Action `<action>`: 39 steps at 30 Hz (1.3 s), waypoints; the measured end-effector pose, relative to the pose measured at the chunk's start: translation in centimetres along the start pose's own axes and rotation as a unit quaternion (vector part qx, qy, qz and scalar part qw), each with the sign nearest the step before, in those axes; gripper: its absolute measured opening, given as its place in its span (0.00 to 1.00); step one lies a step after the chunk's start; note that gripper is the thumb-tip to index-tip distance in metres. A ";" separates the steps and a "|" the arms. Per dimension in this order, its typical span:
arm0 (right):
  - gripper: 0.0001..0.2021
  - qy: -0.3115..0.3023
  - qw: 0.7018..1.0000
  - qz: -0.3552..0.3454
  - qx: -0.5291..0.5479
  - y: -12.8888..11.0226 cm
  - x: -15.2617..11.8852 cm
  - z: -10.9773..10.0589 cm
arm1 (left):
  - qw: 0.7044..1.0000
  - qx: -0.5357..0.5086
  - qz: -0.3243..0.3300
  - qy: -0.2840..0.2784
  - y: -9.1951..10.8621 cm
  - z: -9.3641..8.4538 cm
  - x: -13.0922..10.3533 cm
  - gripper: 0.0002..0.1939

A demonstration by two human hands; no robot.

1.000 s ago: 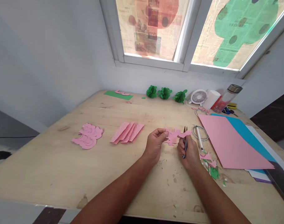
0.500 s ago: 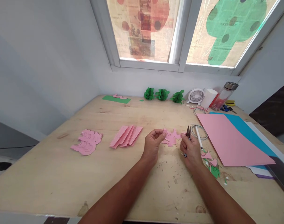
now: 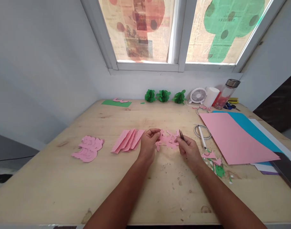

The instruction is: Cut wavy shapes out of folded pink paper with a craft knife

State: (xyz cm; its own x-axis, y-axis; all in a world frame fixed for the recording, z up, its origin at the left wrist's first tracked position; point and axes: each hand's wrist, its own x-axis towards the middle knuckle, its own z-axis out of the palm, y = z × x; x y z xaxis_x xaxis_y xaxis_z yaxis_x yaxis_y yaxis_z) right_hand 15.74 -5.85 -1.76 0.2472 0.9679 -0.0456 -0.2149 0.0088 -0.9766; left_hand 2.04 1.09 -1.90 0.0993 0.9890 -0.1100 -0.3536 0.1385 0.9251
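A pink piece of cut paper (image 3: 168, 140) with jagged, irregular edges is stretched between my hands, just over the table. My left hand (image 3: 149, 144) pinches its left side between thumb and fingers. On the other side, my right hand (image 3: 189, 151) is closed round a pair of scissors (image 3: 181, 135), blades pointing up and away, their handles mostly hidden in the palm. Its thumb and fingertip also meet the paper's right edge. Left of my left hand lie several folded pink paper strips (image 3: 127, 140), and further left a pile of scalloped pink cut-outs (image 3: 89, 148).
To the right are paper scraps (image 3: 218, 170), a white pen (image 3: 202, 137) and large pink sheets (image 3: 233, 136) over blue ones. Along the wall stand green paper balls (image 3: 163, 96), a small fan (image 3: 198, 95) and a glass bottle (image 3: 228, 93). A green strip (image 3: 117, 103) lies far left.
Both hands have shifted slightly left with the pink paper, which now looks more spread out, with more ragged pieces showing. The scissors tilt differently in my right hand. The view has shifted a little.
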 end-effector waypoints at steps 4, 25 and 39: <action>0.14 0.098 0.994 -0.014 0.037 -0.2 0.6 -0.6 | 0.994 0.093 -0.006 -0.056 0.1 -0.4 0.1 0.07; 0.11 0.117 0.990 -0.006 0.071 0.2 0.7 -0.5 | 0.854 0.441 0.184 -0.207 -1.5 0.0 -0.8 0.06; 0.12 0.136 0.988 -0.024 0.069 0.8 1.1 -0.8 | 0.656 0.682 0.277 -0.169 -2.2 0.6 -1.7 0.09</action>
State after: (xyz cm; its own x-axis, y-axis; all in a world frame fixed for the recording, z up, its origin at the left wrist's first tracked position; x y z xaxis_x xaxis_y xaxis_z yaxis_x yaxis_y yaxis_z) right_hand 16.61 -5.03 -2.78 0.5006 0.8626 -0.0733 -0.3198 0.1056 -0.9416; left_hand 3.22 -0.92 -3.58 0.5891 0.7675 0.2527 0.7151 -0.6408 0.2793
